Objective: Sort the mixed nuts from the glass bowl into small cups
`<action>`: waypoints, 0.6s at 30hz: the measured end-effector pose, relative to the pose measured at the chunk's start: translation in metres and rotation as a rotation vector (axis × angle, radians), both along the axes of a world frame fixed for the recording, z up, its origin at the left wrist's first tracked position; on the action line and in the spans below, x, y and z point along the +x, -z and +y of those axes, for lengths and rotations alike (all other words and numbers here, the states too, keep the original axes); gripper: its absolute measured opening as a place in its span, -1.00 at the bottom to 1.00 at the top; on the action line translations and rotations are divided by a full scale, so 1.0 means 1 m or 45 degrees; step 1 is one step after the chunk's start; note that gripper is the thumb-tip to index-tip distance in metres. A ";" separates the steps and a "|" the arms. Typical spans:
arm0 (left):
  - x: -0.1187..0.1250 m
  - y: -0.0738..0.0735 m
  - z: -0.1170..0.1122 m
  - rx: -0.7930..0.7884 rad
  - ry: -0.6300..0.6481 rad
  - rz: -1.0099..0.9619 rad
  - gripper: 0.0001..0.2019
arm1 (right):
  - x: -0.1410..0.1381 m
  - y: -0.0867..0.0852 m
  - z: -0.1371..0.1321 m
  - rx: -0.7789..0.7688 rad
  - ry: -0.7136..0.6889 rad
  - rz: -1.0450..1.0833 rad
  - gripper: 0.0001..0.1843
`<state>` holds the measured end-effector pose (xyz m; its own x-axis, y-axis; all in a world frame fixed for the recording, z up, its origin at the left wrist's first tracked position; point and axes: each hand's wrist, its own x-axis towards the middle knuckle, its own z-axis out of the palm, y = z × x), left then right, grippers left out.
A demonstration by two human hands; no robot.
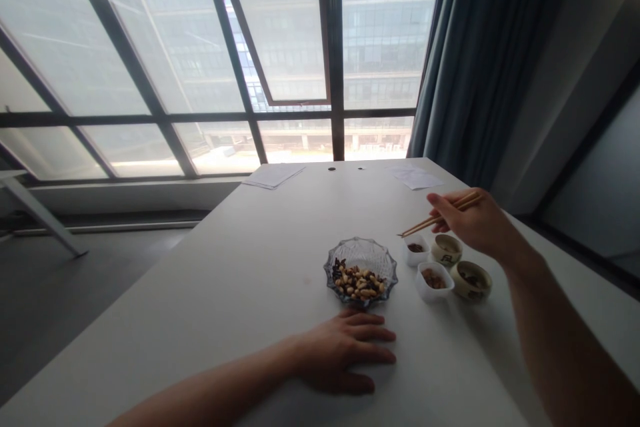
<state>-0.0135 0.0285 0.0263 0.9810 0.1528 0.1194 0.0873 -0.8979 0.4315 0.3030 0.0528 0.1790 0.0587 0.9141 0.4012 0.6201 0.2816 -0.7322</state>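
Note:
My right hand (457,217) is closed around a pair of wooden chopsticks (425,225), whose tips hover near a small white cup (416,257) with dark bits inside. Beside that cup stand a second white cup (434,290) holding brown pieces, a beige ceramic cup (447,259) with a dark character on it, and another beige ceramic cup (471,290) with dark contents. My left hand (347,350) lies flat on the table, fingers spread, just below a scalloped glass bowl (367,250). Mixed nuts and dark pieces (360,280) fill part of the bowl.
The white table (240,280) stretches toward large windows. Papers lie at its far left (275,177) and far right (419,177). A dark curtain (460,67) hangs at the right, and another table's leg (47,217) stands at the left.

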 end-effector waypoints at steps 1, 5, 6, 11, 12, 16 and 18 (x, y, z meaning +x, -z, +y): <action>0.000 -0.001 0.000 -0.003 0.001 0.001 -0.44 | 0.008 -0.002 0.000 0.005 0.051 -0.012 -0.43; 0.000 -0.002 0.000 -0.008 0.001 0.012 -0.44 | 0.022 -0.003 0.005 -0.064 0.040 -0.053 -0.47; 0.000 -0.001 0.000 -0.008 0.001 0.013 -0.43 | 0.022 -0.003 0.006 -0.072 0.031 -0.061 -0.48; 0.000 -0.001 0.001 -0.017 0.007 0.013 -0.43 | 0.013 -0.005 0.005 -0.025 0.064 0.034 -0.47; 0.000 -0.001 0.000 -0.021 0.009 0.011 -0.42 | 0.010 -0.006 0.003 -0.006 0.064 0.082 -0.47; 0.001 -0.001 0.000 -0.026 0.004 0.010 -0.43 | -0.011 -0.002 0.000 -0.004 -0.116 0.237 -0.48; 0.001 0.000 0.000 -0.025 0.003 0.007 -0.43 | -0.026 0.004 0.000 -0.102 -0.274 0.229 -0.49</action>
<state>-0.0128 0.0289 0.0264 0.9819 0.1530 0.1112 0.0878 -0.8896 0.4483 0.2774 0.0533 0.1748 -0.0766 0.9416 0.3279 0.4102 0.3295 -0.8504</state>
